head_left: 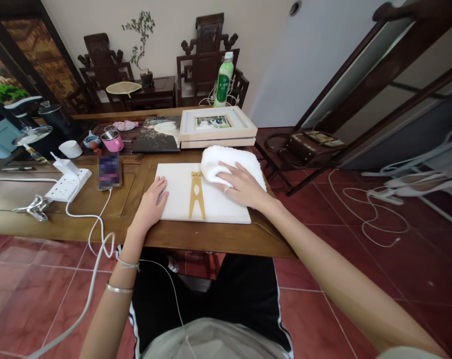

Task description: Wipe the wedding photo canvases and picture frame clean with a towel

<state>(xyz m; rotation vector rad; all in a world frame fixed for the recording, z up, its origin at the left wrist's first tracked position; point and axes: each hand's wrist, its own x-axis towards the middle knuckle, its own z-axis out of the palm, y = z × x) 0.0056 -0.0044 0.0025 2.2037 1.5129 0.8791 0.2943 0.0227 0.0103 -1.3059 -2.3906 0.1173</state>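
Apparently wiping a white board, flat on the tabletop, with a white cloth beneath the right hand; cannot tell if clenched. Bracing the left edge with the flattened left hand. Probably needs firm bracing next.

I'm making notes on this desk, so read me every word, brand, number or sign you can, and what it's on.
No text can be read clearly.
Green label on the bottle: white marks, too small to read.
Phone: pixelated, unreadable.
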